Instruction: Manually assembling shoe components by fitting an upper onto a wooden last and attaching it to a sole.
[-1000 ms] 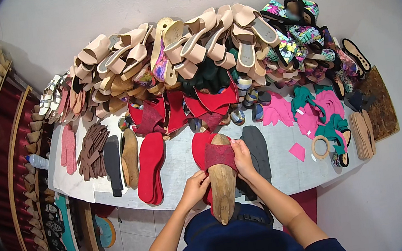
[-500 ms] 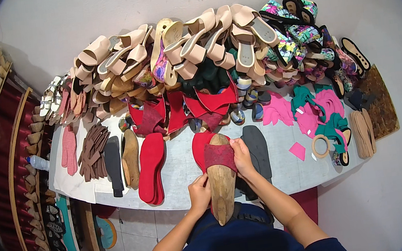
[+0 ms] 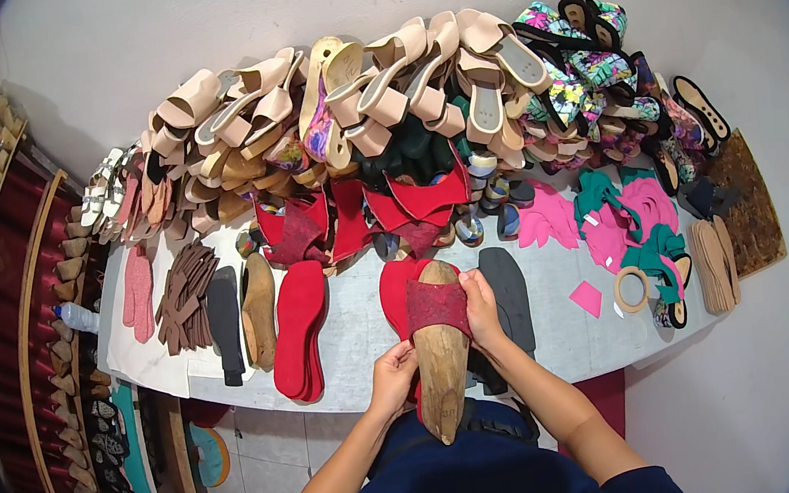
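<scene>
Wooden last [image 3: 443, 369], between left grip [image 3: 395, 375] and right grip [image 3: 482, 307]

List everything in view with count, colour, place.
Foot form: one, brown, between the hands
Strap: one, dark red, across that form
Other form: at least one, brown, left
Red soles: several, red, centre left
Grey soles: several, grey, left and centre
Brown strips: many, brown, table left
Pink soles: several, pink, table left
Beige sandals: many, beige, back heap
Patterned sandals: many, multicoloured, back right
Red cutouts: several, red, mid-table
Cloth pieces: many, pink and green, table right
Ring: one, tan, table right
Tan soles: several, tan, right end
Board: one, brown, far right
Bottle: one, clear, left
Shelves: several, brown, far left
Table: one, pale grey, centre
Left hand: one, bare, at form
Right hand: one, bare, at strap
</scene>
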`<state>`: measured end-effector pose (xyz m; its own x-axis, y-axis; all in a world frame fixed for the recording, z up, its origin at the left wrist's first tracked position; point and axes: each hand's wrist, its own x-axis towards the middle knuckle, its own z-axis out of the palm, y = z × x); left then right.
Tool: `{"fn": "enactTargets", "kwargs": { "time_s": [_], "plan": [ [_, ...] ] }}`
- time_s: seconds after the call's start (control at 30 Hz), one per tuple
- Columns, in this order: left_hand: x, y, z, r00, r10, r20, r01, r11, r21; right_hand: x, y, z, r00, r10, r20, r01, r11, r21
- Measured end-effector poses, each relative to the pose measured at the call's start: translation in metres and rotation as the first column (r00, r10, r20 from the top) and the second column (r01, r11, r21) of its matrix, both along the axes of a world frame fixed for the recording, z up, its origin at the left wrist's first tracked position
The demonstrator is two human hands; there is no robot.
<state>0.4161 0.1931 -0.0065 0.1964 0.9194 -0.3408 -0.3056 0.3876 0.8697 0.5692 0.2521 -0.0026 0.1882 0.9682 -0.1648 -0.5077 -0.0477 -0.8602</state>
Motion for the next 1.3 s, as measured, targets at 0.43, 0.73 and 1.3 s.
{"fn": "enactTargets", "kwargs": {
  "time_s": [0.43,0.73,1.3],
  "plan": [
    [-0.021,0.031,0.014,0.92,-0.376,-0.113,0.375,0.926,-0.033,0.01,0.0,-0.008,0.999,0.022,-0.027,-0.022,1.0,0.004],
    [-0.026,0.062,-0.001,0.599,-0.179,-0.781,0.685,0.62,0.383,0.004,0.008,-0.014,0.998,0.062,-0.013,-0.062,0.998,-0.019],
    [0.003,0.096,0.004,0.926,-0.065,0.373,0.164,0.957,-0.241,-0.001,0.018,-0.013,0.95,0.204,0.235,-0.213,0.977,0.014]
  ]
}}
